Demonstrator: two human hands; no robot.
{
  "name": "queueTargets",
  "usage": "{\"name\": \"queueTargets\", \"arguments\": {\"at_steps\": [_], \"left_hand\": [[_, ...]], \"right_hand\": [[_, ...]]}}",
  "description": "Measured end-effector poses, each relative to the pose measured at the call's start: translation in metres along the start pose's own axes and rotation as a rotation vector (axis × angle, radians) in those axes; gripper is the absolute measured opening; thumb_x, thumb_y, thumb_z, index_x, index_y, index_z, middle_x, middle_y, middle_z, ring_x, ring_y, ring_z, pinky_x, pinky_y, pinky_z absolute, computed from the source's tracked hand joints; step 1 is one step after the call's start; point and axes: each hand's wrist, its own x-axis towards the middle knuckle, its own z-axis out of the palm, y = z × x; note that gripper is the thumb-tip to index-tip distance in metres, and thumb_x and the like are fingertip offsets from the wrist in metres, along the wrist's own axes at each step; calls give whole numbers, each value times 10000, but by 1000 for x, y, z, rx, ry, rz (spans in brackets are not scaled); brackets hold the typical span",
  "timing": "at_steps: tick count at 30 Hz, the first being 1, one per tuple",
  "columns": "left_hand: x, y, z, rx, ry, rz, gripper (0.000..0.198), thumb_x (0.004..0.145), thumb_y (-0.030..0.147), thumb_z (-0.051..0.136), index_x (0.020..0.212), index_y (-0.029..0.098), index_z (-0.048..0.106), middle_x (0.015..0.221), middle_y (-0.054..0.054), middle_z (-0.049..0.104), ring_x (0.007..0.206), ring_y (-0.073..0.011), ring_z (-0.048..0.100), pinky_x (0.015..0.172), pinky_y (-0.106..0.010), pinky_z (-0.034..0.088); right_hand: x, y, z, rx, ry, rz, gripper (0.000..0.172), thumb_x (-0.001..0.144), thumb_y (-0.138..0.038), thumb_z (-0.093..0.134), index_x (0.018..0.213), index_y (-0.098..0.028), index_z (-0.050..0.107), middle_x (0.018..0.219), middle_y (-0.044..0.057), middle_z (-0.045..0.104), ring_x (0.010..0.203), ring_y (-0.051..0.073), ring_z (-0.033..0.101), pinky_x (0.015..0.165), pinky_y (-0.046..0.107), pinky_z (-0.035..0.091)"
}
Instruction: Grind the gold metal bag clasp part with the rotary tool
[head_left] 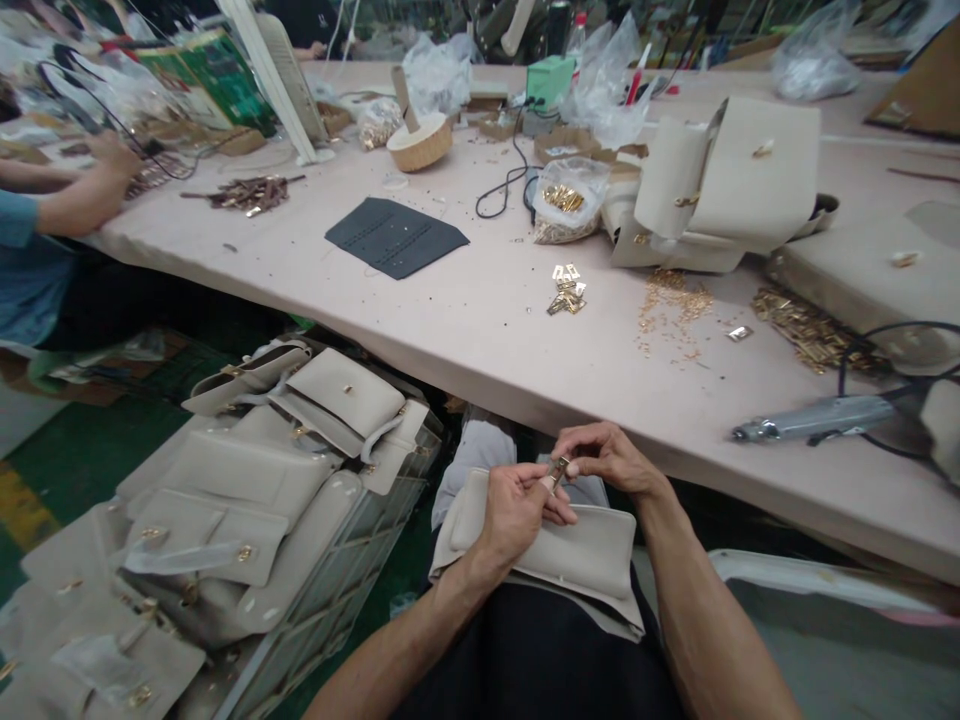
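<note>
A beige handbag (581, 550) lies across my lap. Above it, my left hand (517, 505) pinches a small gold metal bag fitting (557, 468) between thumb and fingers. My right hand (606, 455) meets it from the other side, its thumb and index finger closed on the upper end of the same fitting. Fingers cover part of the piece, so its full shape is hidden. On the table ahead are a small heap of gold metal plates (568, 290) and scattered tiny gold screws (671, 305).
A grey electric screwdriver (814, 418) lies at the table's right edge, its cable behind it. Beige bags (757, 180) stand beyond. A black sheet (396, 236) lies mid-table. Left of me, a crate (352, 575) overflows with bags. A co-worker's hand (112, 160) is at far left.
</note>
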Motion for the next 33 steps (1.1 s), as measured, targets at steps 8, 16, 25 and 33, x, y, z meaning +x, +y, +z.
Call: {"name": "queueTargets", "arguments": {"at_steps": [8, 16, 25, 33], "left_hand": [[-1, 3, 0, 33, 33, 10, 498, 835, 592, 746, 844, 94, 744, 657, -112, 738, 560, -214, 739, 540, -252, 578], [3, -2, 1, 35, 38, 27, 494, 838, 582, 752, 908, 93, 733, 730, -103, 750, 603, -218, 763, 546, -241, 589], [-1, -3, -1, 71, 17, 51, 386, 855, 446, 736, 1009, 93, 733, 836, -105, 761, 640, -207, 772, 590, -251, 604], [1, -4, 0, 49, 50, 28, 446, 805, 495, 798, 968, 84, 737, 804, -120, 764, 599, -207, 754, 569, -260, 593]], "right_hand": [[6, 13, 0, 78, 7, -27, 318, 820, -397, 901, 1042, -179, 839, 887, 51, 678, 709, 143, 621, 616, 241, 491], [3, 7, 5, -18, 85, -54, 256, 897, -388, 843, 1051, -183, 846, 897, 69, 691, 746, 153, 620, 647, 252, 499], [3, 11, 4, -52, 99, -52, 243, 909, -378, 833, 1050, -181, 847, 893, 59, 674, 755, 149, 596, 639, 241, 458], [4, 4, 5, -107, 82, -78, 251, 919, -395, 818, 1045, -180, 845, 885, 56, 679, 724, 138, 577, 608, 229, 429]]}}
